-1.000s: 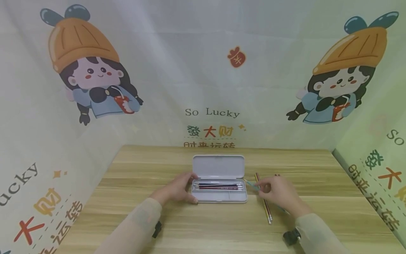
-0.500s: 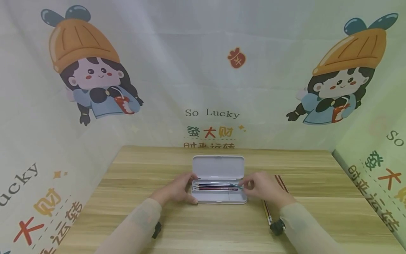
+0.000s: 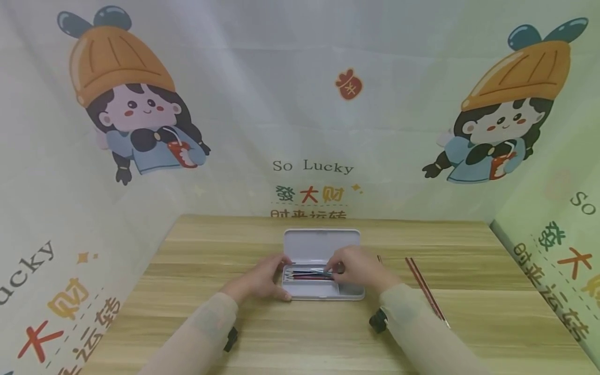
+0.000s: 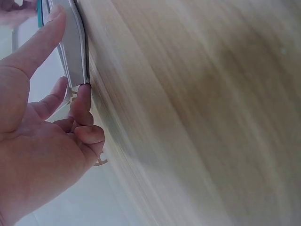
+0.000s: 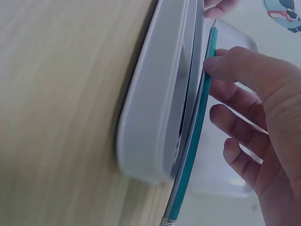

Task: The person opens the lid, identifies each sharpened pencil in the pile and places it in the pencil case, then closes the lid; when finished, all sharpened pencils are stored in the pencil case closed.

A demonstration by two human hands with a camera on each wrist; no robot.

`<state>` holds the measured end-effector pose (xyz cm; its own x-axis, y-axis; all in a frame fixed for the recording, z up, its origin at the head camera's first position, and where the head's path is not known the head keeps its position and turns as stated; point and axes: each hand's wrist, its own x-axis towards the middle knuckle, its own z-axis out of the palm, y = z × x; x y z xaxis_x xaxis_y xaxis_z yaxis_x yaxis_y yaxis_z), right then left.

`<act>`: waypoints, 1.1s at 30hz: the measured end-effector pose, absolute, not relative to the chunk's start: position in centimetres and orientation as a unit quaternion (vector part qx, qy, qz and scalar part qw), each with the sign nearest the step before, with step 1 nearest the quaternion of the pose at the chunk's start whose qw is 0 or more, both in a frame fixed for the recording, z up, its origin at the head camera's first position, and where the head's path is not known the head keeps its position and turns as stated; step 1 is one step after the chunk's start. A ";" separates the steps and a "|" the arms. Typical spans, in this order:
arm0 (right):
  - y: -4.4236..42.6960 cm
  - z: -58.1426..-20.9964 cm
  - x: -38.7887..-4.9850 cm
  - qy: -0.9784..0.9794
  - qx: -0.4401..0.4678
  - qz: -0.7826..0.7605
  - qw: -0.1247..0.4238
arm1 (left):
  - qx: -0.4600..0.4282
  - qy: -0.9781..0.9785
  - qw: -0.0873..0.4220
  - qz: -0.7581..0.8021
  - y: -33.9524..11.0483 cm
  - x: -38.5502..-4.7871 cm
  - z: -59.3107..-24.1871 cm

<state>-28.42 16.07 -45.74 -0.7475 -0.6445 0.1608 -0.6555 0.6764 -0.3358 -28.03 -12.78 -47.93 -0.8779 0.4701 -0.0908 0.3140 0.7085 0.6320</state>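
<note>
A white pencil case [image 3: 307, 289] lies on the table with its lid [image 3: 304, 242] raised at the back. My left hand [image 3: 258, 279] grips its left end, thumb at the front corner and fingers at the back and left side. Several dark and red pencils [image 3: 302, 277] lie in its rear compartment. Over the right half of the case is my right hand [image 3: 360, 266], which pinches a teal pencil [image 5: 192, 141] between thumb and forefinger. In the right wrist view this pencil slants above the case's rim, point toward the left hand, its metal-banded end past the case's right end.
On the wooden table [image 3: 225, 333], red pencils [image 3: 424, 285] lie slanted right of the case, partly hidden by the right sleeve. The tip of another pencil [image 3: 379, 258] shows behind the right hand. Printed cloth walls [image 3: 239, 130] stand behind and at both sides.
My right hand has carried the teal pencil leftward from the table on the right to over the case. The left hand has stayed on the case's left end.
</note>
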 end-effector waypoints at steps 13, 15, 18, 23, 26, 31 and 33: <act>12.3 -46.5 -29.7 -0.913 0.375 0.160 0.012 | 0.216 0.915 0.125 0.318 -12.5 -27.8 -47.6; 12.1 -46.5 -29.6 -0.912 0.374 0.166 0.007 | 0.215 0.914 0.129 0.319 -12.5 -27.8 -47.5; 12.0 -46.6 -29.6 -0.914 0.370 0.166 0.005 | 0.211 0.915 0.130 0.318 -12.4 -27.8 -47.5; 12.7 -46.5 -29.3 -0.926 0.336 0.168 0.031 | 0.210 0.916 0.128 0.317 -12.2 -27.9 -47.6; 13.6 -45.8 -29.1 -0.928 0.317 0.183 0.064 | 0.211 0.915 0.129 0.318 -12.2 -27.9 -47.7; 15.4 -44.1 -29.5 -0.937 0.267 0.191 0.121 | 0.206 0.918 0.127 0.315 -12.3 -27.9 -47.7; 16.3 -43.4 -30.1 -0.943 0.241 0.192 0.129 | 0.204 0.919 0.127 0.313 -12.4 -27.9 -47.7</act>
